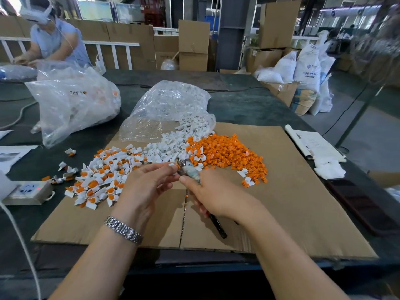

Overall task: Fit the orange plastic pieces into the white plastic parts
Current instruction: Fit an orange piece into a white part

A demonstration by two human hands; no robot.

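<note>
A heap of loose orange plastic pieces (229,152) lies on the cardboard sheet (292,202), right of centre. White plastic parts (171,144) spill from a clear bag (168,107) beside it. To the left lies a spread of fitted white-and-orange parts (97,180). My left hand (147,187) pinches a small white part (173,166) at its fingertips. My right hand (214,195) grips a hand tool (191,173) with a taped head and a dark handle; the tool's tip touches the white part.
A second clear bag (73,100) holding white and orange parts stands at the left. A power strip (28,191) sits at the left edge, papers (316,146) and a dark phone (359,204) at the right. Another person (54,40) works at the far left.
</note>
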